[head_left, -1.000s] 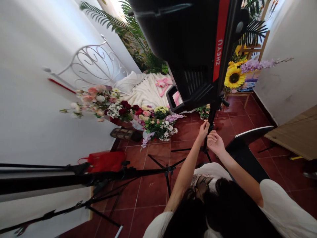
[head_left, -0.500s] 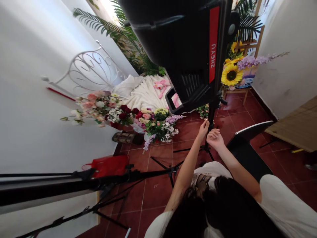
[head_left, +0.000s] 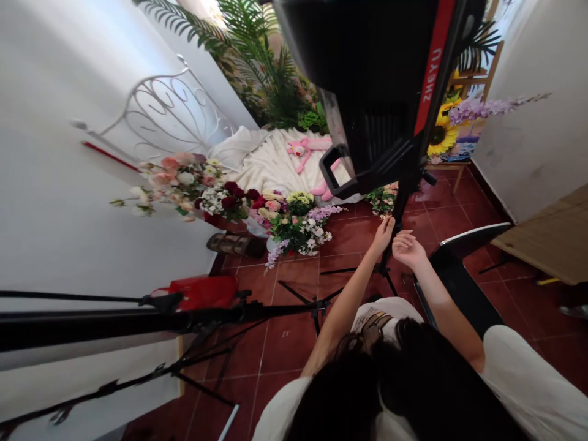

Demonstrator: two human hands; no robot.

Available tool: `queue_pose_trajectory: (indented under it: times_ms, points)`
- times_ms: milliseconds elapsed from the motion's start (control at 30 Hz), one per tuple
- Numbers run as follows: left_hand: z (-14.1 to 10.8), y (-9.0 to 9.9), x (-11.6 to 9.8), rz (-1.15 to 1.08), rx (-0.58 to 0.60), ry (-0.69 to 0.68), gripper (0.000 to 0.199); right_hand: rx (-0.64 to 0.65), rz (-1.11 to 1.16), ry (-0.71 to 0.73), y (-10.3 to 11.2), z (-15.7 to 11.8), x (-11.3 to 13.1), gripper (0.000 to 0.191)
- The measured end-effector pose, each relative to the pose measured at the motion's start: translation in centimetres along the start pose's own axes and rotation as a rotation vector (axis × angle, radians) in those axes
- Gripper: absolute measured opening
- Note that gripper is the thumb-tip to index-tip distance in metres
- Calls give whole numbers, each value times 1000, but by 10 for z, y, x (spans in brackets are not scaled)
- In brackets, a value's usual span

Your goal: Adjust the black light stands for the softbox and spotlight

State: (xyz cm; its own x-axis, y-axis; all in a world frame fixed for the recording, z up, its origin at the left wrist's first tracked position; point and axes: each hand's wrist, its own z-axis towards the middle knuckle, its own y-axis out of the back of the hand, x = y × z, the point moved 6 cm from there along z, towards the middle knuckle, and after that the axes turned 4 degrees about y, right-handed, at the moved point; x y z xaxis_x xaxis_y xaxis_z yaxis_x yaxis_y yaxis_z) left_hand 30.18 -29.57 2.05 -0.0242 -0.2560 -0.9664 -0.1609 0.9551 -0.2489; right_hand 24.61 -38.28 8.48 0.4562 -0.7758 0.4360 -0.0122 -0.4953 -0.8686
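Observation:
A large black studio light (head_left: 381,98) with a red "ZHEYU" strip hangs high in front of me on a black light stand (head_left: 399,214). My left hand (head_left: 384,233) is closed at the stand's pole, fingers pinched on its left side; the exact grip point is partly hidden. Just right of the pole is my right hand (head_left: 410,248), palm up and fingers loosely bent, with nothing visible in it. The pole runs down between both hands to splayed tripod legs (head_left: 340,271) on the floor.
A second black stand (head_left: 202,317) crosses the lower left, near a red bag (head_left: 202,293). Bouquets (head_left: 298,229) stand by a white blanket (head_left: 261,165) with a pink plush toy (head_left: 301,150). A black chair (head_left: 459,288) and a wooden table (head_left: 551,236) are at the right.
The studio light has shifted right and up in view, tilting a little. Both hands have moved slightly right with the pole, and the right hand sits a bit farther from it.

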Motion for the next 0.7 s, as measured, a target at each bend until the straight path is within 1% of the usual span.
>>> queue_pose_trajectory:
  times_ms: [67, 133, 167, 200, 233, 267, 300, 333, 433, 467, 500, 533, 567, 600, 633, 667, 700]
  points:
    - [-15, 8, -2, 18, 28, -25, 33, -10, -19, -9, -2, -2, 2, 32]
    - [-39, 27, -1, 44, 67, -51, 38, -36, -30, 8, -2, -2, 1, 33]
    - [-54, 42, 3, 78, 74, -33, 38, -53, -39, 22, -2, -1, -1, 33]
    - [-71, 61, 10, 109, 48, 10, 37, -67, -53, 33, 0, 0, -4, 33]
    - [-91, 84, 18, 129, -15, 74, 35, -74, -70, 32, 1, 2, -9, 33]
    - [-112, 111, 29, 128, -120, 161, 32, -71, -87, 18, 3, 4, -16, 33]
    - [-137, 141, 40, 104, -267, 265, 30, -58, -98, -14, 4, 5, -24, 32]
    - [-162, 168, 48, 98, -389, 307, 32, -37, -104, -61, 5, 7, -34, 31]
    - [-240, 241, 57, 81, -706, 351, 37, 23, -83, -228, 10, 9, -65, 30]
    - [-266, 263, 56, 62, -847, 369, 37, 26, -65, -279, 12, 9, -74, 30]
    - [-294, 284, 56, -10, -1050, 409, 34, 18, -44, -324, 13, 10, -82, 31]
    - [-317, 300, 53, -74, -1211, 423, 31, 5, -22, -363, 15, 10, -88, 31]
    - [-335, 314, 47, -124, -1342, 400, 29, -9, -2, -396, 15, 11, -94, 32]
    - [-347, 325, 37, -150, -1445, 336, 28, -17, 10, -423, 14, 12, -99, 32]
    - [-354, 334, 24, -142, -1515, 259, 29, -18, 15, -443, 13, 14, -103, 32]
    - [-355, 340, 10, -100, -1555, 180, 32, -8, 9, -460, 11, 15, -107, 32]
    - [-350, 345, -5, -37, -1564, 114, 38, 8, -4, -476, 8, 16, -111, 32]
